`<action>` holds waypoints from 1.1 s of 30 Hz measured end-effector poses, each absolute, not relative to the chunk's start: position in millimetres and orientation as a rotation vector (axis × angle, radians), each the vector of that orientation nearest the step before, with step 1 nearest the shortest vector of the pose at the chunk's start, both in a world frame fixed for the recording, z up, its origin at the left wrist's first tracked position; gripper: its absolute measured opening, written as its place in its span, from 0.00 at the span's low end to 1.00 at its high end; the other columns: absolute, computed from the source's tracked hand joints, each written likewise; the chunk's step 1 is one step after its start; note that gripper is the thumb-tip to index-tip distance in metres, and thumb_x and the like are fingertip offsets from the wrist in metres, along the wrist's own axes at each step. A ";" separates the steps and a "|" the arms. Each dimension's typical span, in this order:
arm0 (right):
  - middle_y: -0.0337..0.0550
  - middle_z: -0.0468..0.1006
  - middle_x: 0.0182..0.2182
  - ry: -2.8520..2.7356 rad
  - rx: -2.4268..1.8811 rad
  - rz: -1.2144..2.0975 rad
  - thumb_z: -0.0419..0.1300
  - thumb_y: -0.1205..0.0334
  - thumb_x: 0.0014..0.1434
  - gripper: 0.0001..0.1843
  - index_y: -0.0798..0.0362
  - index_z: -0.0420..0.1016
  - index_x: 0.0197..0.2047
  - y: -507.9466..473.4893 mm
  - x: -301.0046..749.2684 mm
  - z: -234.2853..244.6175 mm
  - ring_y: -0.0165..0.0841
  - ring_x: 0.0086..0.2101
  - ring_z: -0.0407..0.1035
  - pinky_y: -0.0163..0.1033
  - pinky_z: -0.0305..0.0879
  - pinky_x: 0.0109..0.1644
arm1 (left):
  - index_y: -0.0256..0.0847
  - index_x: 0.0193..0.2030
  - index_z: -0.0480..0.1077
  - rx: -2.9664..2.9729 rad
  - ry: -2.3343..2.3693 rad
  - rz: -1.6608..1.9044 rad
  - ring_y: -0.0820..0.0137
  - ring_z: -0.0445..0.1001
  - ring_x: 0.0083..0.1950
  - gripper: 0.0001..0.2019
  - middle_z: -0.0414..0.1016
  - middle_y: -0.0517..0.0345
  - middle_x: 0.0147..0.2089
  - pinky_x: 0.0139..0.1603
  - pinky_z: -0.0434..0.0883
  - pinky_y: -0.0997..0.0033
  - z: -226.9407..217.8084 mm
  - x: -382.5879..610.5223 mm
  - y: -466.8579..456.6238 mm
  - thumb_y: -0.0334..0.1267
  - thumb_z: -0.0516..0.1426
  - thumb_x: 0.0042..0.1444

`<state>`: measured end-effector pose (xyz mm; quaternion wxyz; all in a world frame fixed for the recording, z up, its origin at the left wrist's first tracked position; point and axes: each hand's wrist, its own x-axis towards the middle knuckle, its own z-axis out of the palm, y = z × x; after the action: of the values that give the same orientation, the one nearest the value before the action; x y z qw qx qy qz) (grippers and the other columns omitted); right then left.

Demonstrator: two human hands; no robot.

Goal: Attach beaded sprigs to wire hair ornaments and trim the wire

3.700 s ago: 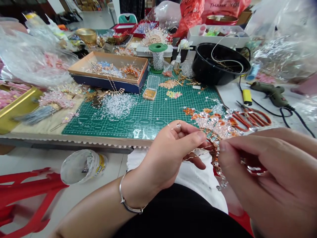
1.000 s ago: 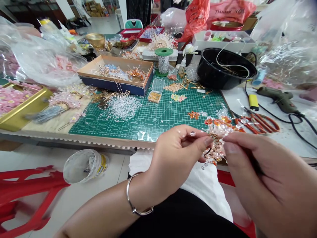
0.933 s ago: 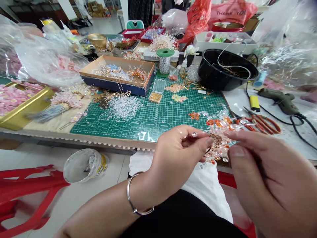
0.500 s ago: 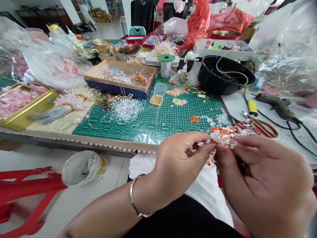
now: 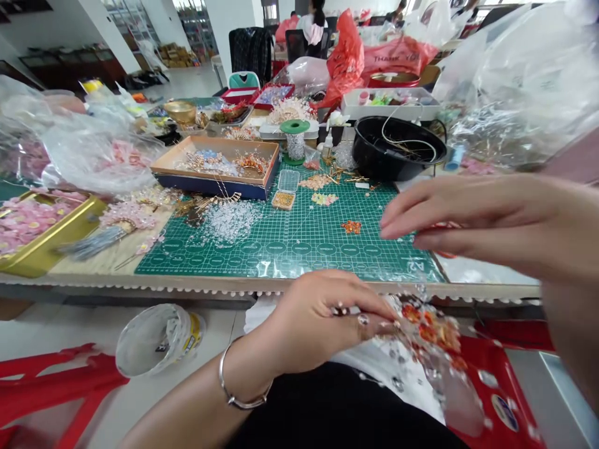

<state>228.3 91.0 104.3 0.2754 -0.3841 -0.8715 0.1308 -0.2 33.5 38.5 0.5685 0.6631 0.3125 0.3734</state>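
Ornament (image 5: 433,332), one, beaded, clamped in left grip (image 5: 322,315); right grip (image 5: 486,218) apart; one orange pile (image 5: 350,227) on one mat (image 5: 313,227).

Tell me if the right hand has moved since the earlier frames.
Yes. Against the mat, the right hand has moved farther back, off the beaded piece: its fingers, earlier near the front edge, now show over the right part.

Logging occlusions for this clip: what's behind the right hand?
Behind the right hand, part of the green mat shows, with red slivers of some object. Most of that object is covered, as is whatever else lies there.
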 end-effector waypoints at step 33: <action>0.36 0.71 0.25 -2.089 -1.202 1.010 0.56 0.58 0.63 0.07 0.49 0.67 0.33 53.6 226.1 -6.5 0.31 0.24 0.65 0.34 0.63 0.24 | 0.36 0.25 0.74 0.667 0.627 0.664 0.78 0.76 0.23 0.09 0.72 0.63 0.20 0.16 0.56 0.84 24.0 12.7 29.9 0.37 0.67 0.50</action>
<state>226.1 53.6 -6.5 0.2612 -0.4440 -0.7717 0.3730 12.7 29.9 24.0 0.8444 0.3159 0.2969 0.3147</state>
